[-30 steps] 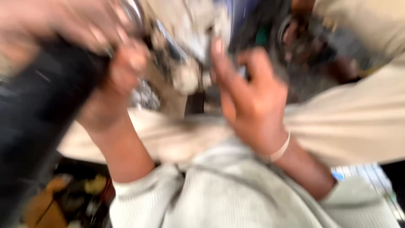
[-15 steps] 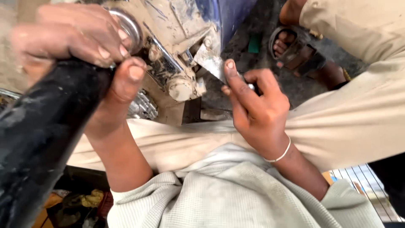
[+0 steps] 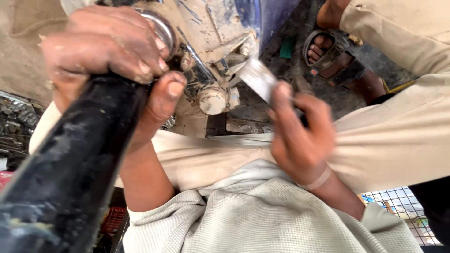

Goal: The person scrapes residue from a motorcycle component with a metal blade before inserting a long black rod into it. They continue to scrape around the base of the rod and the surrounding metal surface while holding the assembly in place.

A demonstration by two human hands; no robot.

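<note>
My left hand grips the top of a thick black tube that slants from the lower left up to a chrome ring on a dusty, paint-chipped machine body. My right hand holds a flat silver metal tool whose tip touches a bolt fitting on that machine body. A pale round cap sits just below the tool's tip. My light trousers and grey knitted sleeves fill the lower half of the view.
Another person's foot in a dark sandal rests on the ground at the upper right, their beige trouser leg above it. Metal parts lie at the left edge. A wire mesh shows at the lower right.
The view has sharpened from blur. My right hand has slid lower and to the right along the silver tool, which stays against the fitting. My left hand keeps its grip on the black tube.
</note>
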